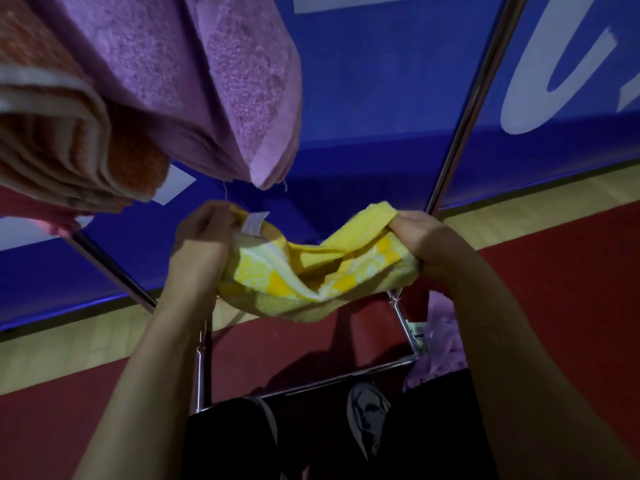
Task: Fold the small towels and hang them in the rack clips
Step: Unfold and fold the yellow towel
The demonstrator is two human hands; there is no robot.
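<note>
While you look down past your forearms, your left hand [204,233] and right hand [420,242] each grip one end of a small yellow towel [311,271], fingers curled tight round the bunched cloth. It sags between them in mid-air, partly folded, its white label [254,223] showing beside your left hand. Folded purple [214,81] and orange towels [69,140] hang above on the left. Metal rack bars [460,133] cross behind and below; no clip is visible. You seem to be mid-fold. Next you likely need to even the edges, then lift the towel to a clip.
</note>
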